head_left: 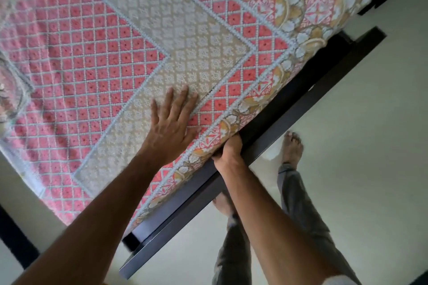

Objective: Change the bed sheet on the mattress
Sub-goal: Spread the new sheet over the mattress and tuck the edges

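A patterned bed sheet [115,57] in pink, beige and yellow covers the mattress and fills the upper left of the head view. My left hand [172,120] lies flat on top of the sheet near the bed's side edge, fingers straight and spread. My right hand [228,149] is at the side of the mattress, fingers curled under the sheet's yellow border where it meets the frame. The fingertips are hidden beneath the mattress edge.
The dark bed frame rail [254,136] runs diagonally along the mattress side. Pale floor [359,145] lies to the right. My bare feet [292,145] and grey trouser legs [301,203] stand close to the rail. A dark object [16,238] sits at lower left.
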Demonstrator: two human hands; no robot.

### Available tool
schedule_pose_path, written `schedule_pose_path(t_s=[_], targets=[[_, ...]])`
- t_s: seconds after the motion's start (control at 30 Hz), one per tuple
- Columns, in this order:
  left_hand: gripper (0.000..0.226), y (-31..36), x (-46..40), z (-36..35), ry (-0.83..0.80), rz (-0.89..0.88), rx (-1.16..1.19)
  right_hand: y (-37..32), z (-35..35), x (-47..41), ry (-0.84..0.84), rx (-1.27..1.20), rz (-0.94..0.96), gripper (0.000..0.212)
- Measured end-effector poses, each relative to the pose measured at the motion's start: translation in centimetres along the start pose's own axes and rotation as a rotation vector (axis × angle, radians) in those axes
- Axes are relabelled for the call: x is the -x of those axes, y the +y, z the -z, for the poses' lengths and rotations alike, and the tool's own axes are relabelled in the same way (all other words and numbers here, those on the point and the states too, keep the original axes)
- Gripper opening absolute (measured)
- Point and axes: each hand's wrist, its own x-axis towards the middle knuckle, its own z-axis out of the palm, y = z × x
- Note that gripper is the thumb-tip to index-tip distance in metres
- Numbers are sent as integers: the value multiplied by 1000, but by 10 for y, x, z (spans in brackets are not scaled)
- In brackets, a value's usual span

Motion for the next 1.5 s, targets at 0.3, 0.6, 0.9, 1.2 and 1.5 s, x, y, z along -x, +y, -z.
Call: schedule_pose_path(t_s=[0.3,0.6,0.9,1.2,1.5], targets=[[71,47,-69,50,-134,-73,-21,-272,5,13,110,489,612,47],[70,173,-273,101,13,-92,-62,-425,-5,-70,-20,784,529,37],[74,215,-338,129,-101,-116,-189,-470,6,-110,-266,970,346,28],[67,225,-375,151,-86,-304,-275,-476,6,-110,-318,812,230,32],[65,227,-380,140,-27,-315,-248,-476,1,-124,-388,887,226,30]])
